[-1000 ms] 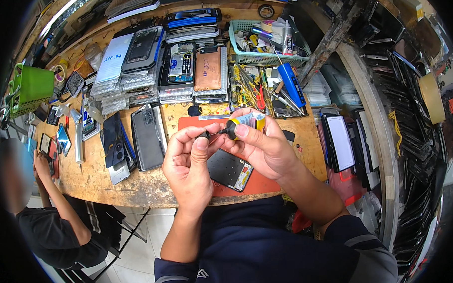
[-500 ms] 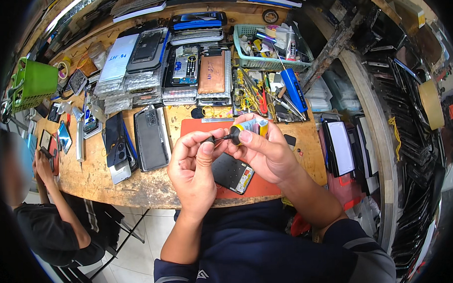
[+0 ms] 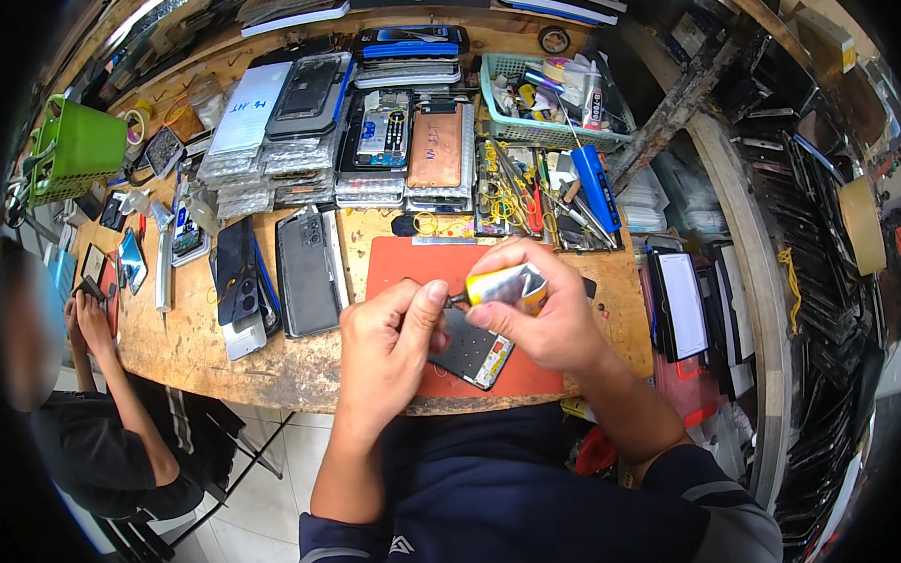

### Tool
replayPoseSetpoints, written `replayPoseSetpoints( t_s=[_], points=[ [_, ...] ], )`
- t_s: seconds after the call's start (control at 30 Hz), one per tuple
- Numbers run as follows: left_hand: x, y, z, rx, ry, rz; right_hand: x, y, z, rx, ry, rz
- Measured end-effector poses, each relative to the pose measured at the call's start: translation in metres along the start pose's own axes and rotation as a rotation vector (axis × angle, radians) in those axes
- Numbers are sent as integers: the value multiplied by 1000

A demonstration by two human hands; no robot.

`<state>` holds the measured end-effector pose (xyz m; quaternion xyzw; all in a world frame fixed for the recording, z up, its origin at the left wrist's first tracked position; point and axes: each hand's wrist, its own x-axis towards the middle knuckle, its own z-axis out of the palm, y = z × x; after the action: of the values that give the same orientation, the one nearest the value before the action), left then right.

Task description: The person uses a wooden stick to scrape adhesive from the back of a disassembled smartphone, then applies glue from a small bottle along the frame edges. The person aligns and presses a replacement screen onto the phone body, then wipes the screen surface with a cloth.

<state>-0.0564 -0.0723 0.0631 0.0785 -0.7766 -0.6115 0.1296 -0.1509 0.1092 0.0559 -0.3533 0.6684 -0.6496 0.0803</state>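
Over an orange-red mat [image 3: 391,269], my left hand [image 3: 383,348] pinches at the dark nozzle end of a glue tube, its thumb and fingers mostly hiding the small black cap. The tube [image 3: 505,291], yellow with a crumpled silvery end, is gripped in my right hand [image 3: 556,313], thumb along its underside, nozzle pointing left toward my left fingertips. Beneath both hands lies a black phone housing [image 3: 473,355] with small holes and pale parts along its right side.
Behind are stacked phone parts [image 3: 258,179], a tangle of tools [image 3: 512,190], a blue tool [image 3: 596,187] and a mint basket [image 3: 524,120]. Phones [image 3: 311,271] lie left. A co-worker [image 3: 118,432] sits at the left; wooden posts and upright screens [image 3: 811,368] line the right.
The tube has turned, showing more silver, and has shifted slightly right and down. My left fingers have closed further over the cap, which showed clearly before. The view has shifted a little.
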Motion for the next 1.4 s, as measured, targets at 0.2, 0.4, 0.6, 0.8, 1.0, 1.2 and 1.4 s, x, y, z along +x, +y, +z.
replayPoseSetpoints(
  t_s=[0.2,0.4,0.6,0.8,1.0,1.2,1.4],
  points=[
    [-1,-13,16,15,101,183,-6,9,11,300,6,259],
    [-1,-27,11,-280,78,123,-7,15,10,420,-2,261],
    [9,-33,14,416,250,590,-10,24,15,487,22,324],
    [-3,-42,4,405,131,533,-11,29,3,457,-70,570],
    [-16,-50,-16,340,350,377,84,28,-67,-40,106,368],
    [-30,-67,-24,403,420,357,134,19,-96,285,310,218],
    [-64,-95,-45,301,531,302,37,42,-72,-955,-336,361]
  ],
)
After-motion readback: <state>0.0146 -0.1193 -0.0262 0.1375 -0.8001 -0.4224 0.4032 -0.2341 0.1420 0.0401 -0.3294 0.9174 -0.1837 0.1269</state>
